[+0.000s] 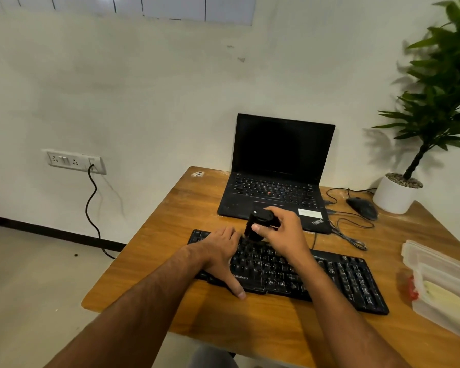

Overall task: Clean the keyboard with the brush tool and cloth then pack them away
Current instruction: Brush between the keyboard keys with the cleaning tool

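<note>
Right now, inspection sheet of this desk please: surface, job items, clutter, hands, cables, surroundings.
Surface: wooden table, scuffed near the far edge.
Job's things: black keyboard lying angled; black brush tool over its upper keys; cloth not identifiable.
Clutter: open laptop, screen dark; mouse; clear plastic case at the right edge.
Hands: left hand flat on the keyboard's left end; right hand, fingers around the brush tool.
Cables: mouse cable looped beside the laptop; wall cable from socket.
Surroundings: potted plant, white wall.

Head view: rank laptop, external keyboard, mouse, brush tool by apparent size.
1-2. Laptop and keyboard: look about alike; the keyboard is nearer the camera, so unranked.
3-4. Mouse and brush tool: similar, brush partly hidden by right hand.
</note>
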